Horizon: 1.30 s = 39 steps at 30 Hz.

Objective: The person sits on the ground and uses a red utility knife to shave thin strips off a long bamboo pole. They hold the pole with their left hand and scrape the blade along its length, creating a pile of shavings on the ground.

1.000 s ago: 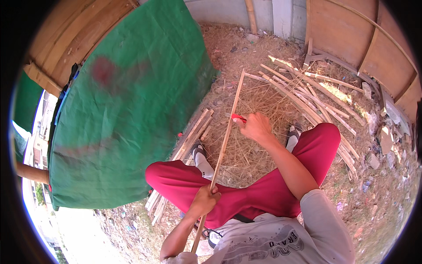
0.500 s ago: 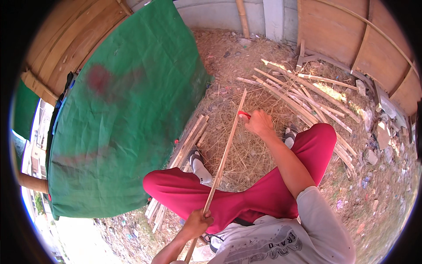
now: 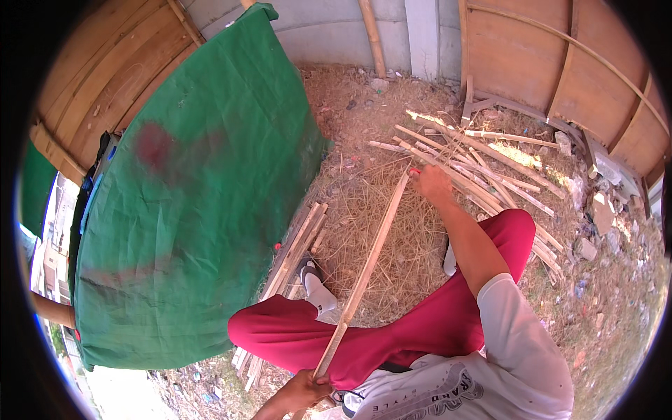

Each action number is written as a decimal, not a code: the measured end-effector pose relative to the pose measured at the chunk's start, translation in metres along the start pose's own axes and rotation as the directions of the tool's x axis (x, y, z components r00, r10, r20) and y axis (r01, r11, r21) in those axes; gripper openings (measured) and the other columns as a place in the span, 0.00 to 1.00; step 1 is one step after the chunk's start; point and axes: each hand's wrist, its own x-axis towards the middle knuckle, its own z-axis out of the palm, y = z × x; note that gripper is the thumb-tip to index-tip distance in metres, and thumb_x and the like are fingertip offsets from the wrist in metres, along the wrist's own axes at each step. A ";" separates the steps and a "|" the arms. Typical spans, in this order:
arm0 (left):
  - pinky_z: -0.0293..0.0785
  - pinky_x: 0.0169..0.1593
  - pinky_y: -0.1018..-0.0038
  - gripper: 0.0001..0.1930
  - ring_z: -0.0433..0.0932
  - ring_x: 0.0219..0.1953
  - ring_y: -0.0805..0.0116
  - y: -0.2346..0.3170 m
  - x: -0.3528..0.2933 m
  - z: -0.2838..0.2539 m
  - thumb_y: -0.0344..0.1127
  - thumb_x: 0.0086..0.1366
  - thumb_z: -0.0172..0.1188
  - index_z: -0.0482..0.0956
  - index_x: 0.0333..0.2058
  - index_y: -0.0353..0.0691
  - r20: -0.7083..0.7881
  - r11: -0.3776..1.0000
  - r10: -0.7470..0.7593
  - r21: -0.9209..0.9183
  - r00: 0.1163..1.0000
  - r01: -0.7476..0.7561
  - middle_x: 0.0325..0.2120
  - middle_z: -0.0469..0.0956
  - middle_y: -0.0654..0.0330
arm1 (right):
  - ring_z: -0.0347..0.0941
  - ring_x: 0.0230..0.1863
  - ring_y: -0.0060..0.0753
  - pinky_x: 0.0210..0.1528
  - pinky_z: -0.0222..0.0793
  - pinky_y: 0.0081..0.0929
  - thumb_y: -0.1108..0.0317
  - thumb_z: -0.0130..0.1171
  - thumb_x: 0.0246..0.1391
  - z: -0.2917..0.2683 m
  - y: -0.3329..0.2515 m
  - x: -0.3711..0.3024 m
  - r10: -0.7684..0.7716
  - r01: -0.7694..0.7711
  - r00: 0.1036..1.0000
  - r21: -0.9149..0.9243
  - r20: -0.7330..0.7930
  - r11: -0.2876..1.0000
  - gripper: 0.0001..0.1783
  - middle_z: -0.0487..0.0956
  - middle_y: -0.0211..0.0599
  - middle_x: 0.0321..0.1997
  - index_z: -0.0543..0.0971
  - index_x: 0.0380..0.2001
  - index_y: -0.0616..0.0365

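A long pale bamboo strip (image 3: 372, 264) slants from my lap up toward the far side, across my crossed legs. My left hand (image 3: 306, 389) is closed round its near part, by my left thigh. At the strip's far end, my right hand (image 3: 433, 185) grips a small red-handled tool (image 3: 415, 171). The tool is right against the strip's tip, with its working part too small to make out. Thin shavings (image 3: 378, 224) lie heaped on the ground beneath the strip.
Bamboo strips (image 3: 490, 175) lie piled at the far right; another bundle (image 3: 297, 241) lies left of my left foot. A green tarp (image 3: 189, 210) hangs at the left. Wooden panels (image 3: 518, 59) and a grey wall (image 3: 322, 35) stand behind. Rubble (image 3: 602, 210) lies right.
My right hand with the red-handled tool has moved away from me and right, to the strip's far tip. My left hand is lower, and the strip tilts further right.
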 end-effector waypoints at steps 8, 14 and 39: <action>0.51 0.16 0.78 0.19 0.60 0.13 0.82 -0.012 0.016 -0.028 0.25 0.65 0.62 0.61 0.22 0.49 0.039 0.991 -0.078 -0.102 0.996 0.081 0.14 0.62 0.72 | 0.80 0.56 0.48 0.56 0.76 0.43 0.61 0.57 0.55 0.005 0.080 0.026 0.108 -0.063 0.983 -0.278 0.151 0.959 0.21 0.82 0.49 0.53 0.82 0.50 0.59; 0.46 0.15 0.81 0.22 0.54 0.14 0.86 0.009 0.054 -0.032 0.21 0.68 0.58 0.56 0.24 0.52 0.302 0.943 0.011 -0.320 0.953 0.091 0.14 0.57 0.76 | 0.80 0.54 0.51 0.54 0.76 0.43 0.52 0.61 0.54 -0.012 0.060 0.010 0.022 0.008 0.987 -0.181 0.162 0.984 0.26 0.82 0.54 0.52 0.82 0.47 0.64; 0.46 0.15 0.81 0.23 0.54 0.14 0.85 0.044 0.075 -0.021 0.20 0.65 0.60 0.56 0.23 0.51 0.301 0.921 0.244 -0.370 0.922 -0.123 0.15 0.57 0.74 | 0.54 0.15 0.12 0.17 0.47 0.22 0.57 0.66 0.61 -0.012 -0.065 -0.131 -0.402 -0.155 0.870 0.931 0.287 0.331 0.15 0.71 0.22 0.19 0.82 0.33 0.60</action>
